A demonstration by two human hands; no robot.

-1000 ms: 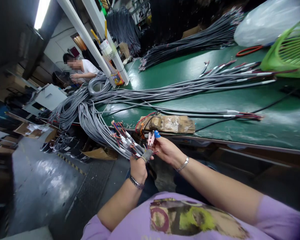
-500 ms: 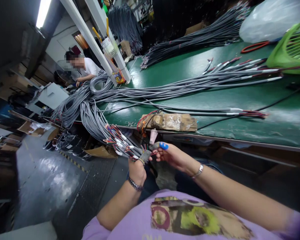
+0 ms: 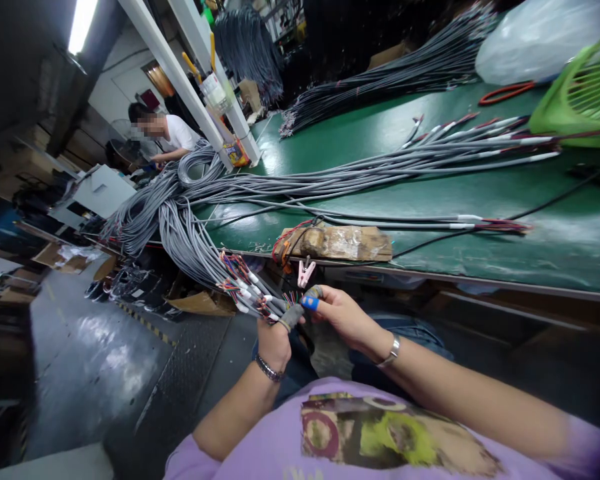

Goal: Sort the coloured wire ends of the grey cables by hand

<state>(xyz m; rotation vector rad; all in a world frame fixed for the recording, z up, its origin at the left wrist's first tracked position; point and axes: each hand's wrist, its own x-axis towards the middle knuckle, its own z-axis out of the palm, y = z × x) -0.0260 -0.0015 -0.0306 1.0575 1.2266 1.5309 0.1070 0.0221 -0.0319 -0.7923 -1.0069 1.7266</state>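
My left hand, its thumb covered in grey, is closed around a bundle of grey cables. White sleeves and bared coloured wires show at the cable ends. Thin wire tips stick up just above the left thumb. My right hand is pinched on wires at that spot, close against the left hand; its thumb wears blue tape and a finger wears a grey cover. What lies between its fingertips is mostly hidden. Above the hands, a pink clip hangs by the wooden block.
More grey cables lie along the green table. Dark cable bundles, a plastic bag and a green basket are at the back. White posts rise at left. A co-worker is beyond them.
My right hand has moved left, closer to my left hand, and its fingers have closed in. The pink clip has turned and now shows its two legs. The cable ends have shifted slightly.
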